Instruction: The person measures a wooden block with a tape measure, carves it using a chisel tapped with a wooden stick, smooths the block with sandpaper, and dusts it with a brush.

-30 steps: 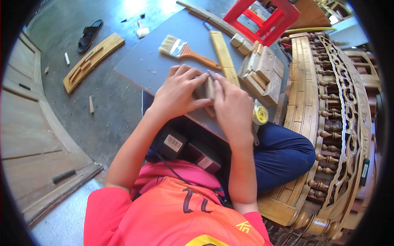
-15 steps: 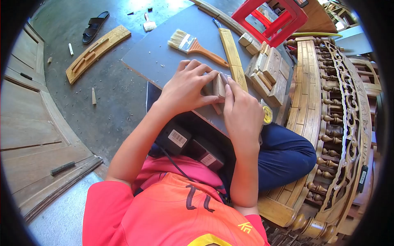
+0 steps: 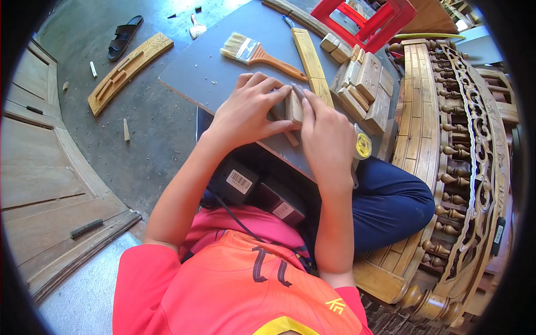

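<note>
My left hand (image 3: 254, 106) holds a small wooden block (image 3: 293, 107) between thumb and fingers above the grey board (image 3: 223, 61). Its fingertips meet those of my right hand (image 3: 329, 131) at the block's top. In the right fingers is a thin grey piece (image 3: 300, 91), pressed against the block; what it is cannot be made out. Beyond the hands lie a paintbrush (image 3: 273, 62) with an orange handle and a long yellowish wood strip (image 3: 312, 64). Several wooden blocks (image 3: 368, 78) are stacked to the right of the strip.
A yellow tape roll (image 3: 363, 145) is beside my right wrist. A red plastic stool (image 3: 368, 25) stands at the back. Carved wooden furniture (image 3: 413, 123) runs along the right. On the floor at left are a curved wood piece (image 3: 128, 72) and a sandal (image 3: 124, 38).
The view has shifted slightly, so most things sit a little higher and further left. Both hands keep their hold at the block, with only small finger movement.
</note>
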The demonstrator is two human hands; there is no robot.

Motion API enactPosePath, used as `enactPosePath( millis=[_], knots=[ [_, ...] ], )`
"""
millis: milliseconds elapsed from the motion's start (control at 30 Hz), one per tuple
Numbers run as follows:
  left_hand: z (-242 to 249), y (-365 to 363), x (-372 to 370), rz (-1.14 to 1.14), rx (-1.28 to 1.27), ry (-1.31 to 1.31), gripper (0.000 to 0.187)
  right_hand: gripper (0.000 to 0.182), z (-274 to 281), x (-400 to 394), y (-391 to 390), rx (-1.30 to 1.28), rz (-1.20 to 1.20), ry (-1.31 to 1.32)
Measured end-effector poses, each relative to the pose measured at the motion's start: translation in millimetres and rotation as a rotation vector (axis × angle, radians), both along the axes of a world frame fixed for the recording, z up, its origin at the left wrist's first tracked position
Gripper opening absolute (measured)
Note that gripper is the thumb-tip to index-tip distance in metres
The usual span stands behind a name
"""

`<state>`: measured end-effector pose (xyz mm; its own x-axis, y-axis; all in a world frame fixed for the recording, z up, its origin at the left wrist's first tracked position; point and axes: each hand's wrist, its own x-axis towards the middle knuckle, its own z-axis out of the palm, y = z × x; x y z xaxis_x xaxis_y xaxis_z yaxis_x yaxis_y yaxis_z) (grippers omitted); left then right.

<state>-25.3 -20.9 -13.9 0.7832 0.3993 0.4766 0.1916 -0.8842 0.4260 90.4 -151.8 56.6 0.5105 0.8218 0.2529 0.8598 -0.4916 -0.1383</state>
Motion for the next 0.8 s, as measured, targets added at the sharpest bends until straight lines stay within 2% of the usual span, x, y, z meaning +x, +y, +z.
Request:
enactPosePath(
  millis=[133,233,333,500,800],
  knots=[
    [1.1,-0.7,-0.6,0.012,0.038,0.019,0.071,0.031,-10.1,14.3,23.8,-0.038,0.006,-0.003],
    [1.6,-0.9,0.0,0.011,0.047,0.02,0.072,0.031,-8.6,9.1,-1.5,0.029,0.021,-0.001],
    [2.4,-1.4,0.9,0.005,0.026,0.011,0.073,0.031,6.0,2.9,-21.7,-0.031,0.001,0.012],
    [0.9,-1.9,2.0,0.018,0.045,0.032,0.072,0.03,-12.7,21.9,19.0,0.018,0.037,0.007],
    [-0.2,-1.5,2.2,0.001,0.03,0.014,0.071,0.031,-6.6,7.8,-4.0,0.082,0.029,0.041]
  ],
)
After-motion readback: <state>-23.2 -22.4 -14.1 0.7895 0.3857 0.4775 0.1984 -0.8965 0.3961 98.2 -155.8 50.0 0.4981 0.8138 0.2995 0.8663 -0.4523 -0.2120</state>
